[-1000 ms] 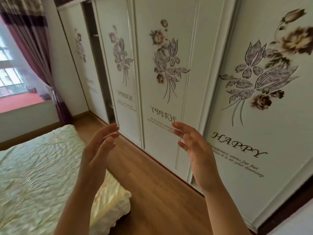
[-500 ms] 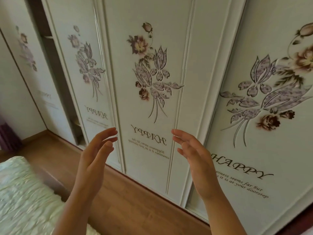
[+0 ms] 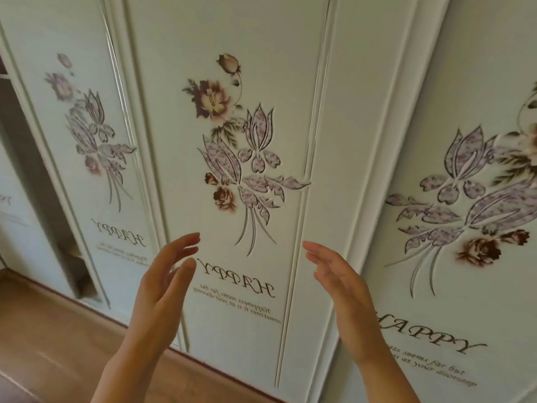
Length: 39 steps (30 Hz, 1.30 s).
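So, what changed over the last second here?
The person has closed in on the middle door, which now fills the view. The bed and window have dropped out of it. Nothing was taken hold of or let go. The left hand and right hand stay raised, open and empty, palms facing each other.

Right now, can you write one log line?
left hand: open | right hand: open | both in front of flowered wardrobe door
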Each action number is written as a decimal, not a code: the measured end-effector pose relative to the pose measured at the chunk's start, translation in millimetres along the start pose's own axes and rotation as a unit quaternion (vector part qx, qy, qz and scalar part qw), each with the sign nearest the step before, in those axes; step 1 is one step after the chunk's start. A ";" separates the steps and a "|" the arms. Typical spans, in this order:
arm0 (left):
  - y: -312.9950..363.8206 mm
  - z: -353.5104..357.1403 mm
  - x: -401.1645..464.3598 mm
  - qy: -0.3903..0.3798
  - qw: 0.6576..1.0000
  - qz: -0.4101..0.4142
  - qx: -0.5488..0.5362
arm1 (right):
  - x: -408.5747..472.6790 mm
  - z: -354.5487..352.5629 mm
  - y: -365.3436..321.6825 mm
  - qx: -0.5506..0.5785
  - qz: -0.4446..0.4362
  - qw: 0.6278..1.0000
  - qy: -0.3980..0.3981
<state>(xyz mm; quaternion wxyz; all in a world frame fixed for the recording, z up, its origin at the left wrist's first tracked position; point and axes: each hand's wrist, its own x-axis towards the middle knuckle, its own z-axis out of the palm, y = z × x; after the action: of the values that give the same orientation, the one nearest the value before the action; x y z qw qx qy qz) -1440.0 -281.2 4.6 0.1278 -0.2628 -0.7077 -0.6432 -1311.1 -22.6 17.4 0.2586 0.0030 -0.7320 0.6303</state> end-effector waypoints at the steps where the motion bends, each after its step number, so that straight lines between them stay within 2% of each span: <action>1: -10.0 4.1 9.8 -0.002 1.000 -0.001 0.006 | 12.6 -0.6 7.5 -0.004 0.000 1.000 0.004; 7: -65.5 34.6 86.8 -0.003 0.997 0.027 0.077 | 97.3 -8.9 55.2 -0.064 -0.022 0.997 0.027; 13: -92.1 66.5 184.4 -0.019 0.970 0.131 0.203 | 192.9 -10.8 82.0 -0.201 -0.136 0.970 0.026; 16: -97.7 80.0 228.1 -0.015 0.948 0.187 0.259 | 237.4 -6.7 85.0 -0.292 -0.191 0.937 0.016; 23: -107.8 98.3 321.8 0.007 0.890 0.300 0.342 | 324.3 7.2 84.7 -0.443 -0.295 0.845 0.050; 29: -138.4 101.2 375.9 0.033 0.844 0.364 0.393 | 374.3 25.8 92.7 -0.561 -0.358 0.743 0.075; 32: -156.7 97.8 402.4 0.047 0.833 0.377 0.402 | 395.1 37.3 101.0 -0.603 -0.376 0.695 0.109; 39: -190.8 87.2 453.6 0.053 0.822 0.401 0.402 | 418.5 43.9 123.7 -0.648 -0.353 0.649 0.187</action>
<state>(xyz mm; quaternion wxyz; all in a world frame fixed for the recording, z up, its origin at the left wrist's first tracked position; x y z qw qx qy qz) -1904.8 -108.4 67.0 0.5061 -0.4141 -0.7278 -0.2067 -1730.9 96.8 60.4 0.5291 -0.0246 -0.8337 -0.1561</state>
